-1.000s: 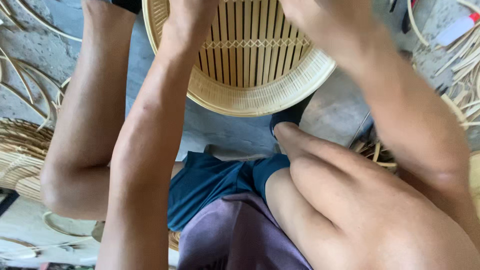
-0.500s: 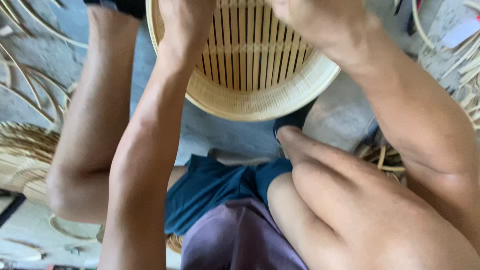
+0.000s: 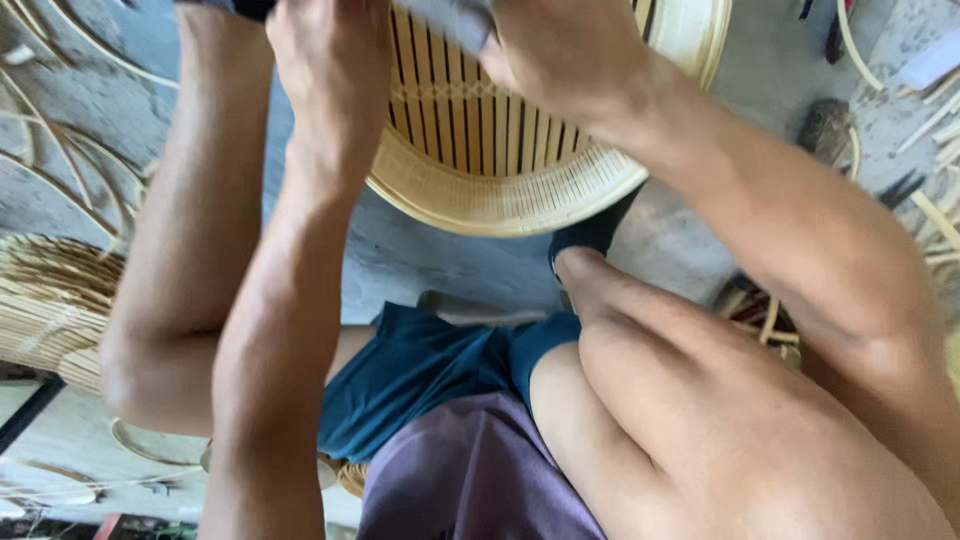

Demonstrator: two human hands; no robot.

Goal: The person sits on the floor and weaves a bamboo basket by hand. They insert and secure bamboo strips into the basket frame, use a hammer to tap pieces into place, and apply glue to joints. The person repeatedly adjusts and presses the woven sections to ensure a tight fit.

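Note:
A round bamboo steamer basket [image 3: 520, 170] with a slatted bottom is held tilted between my knees at the top of the view. My left hand [image 3: 325, 70] grips its left rim, fingers closed over the edge. My right hand [image 3: 560, 55] is closed around a grey flat object [image 3: 450, 18] pressed against the basket's inside near the top edge; the object is mostly cut off by the frame. My bare knees and blue shorts fill the lower half.
A stack of woven bamboo trays [image 3: 45, 300] lies at the left on the concrete floor. Loose bamboo strips and hoops [image 3: 60, 150] are scattered at the upper left, and more strips [image 3: 930, 110] at the right.
Both hands and the basket have shifted upward and slightly right in view. The grey object now shows under my right hand.

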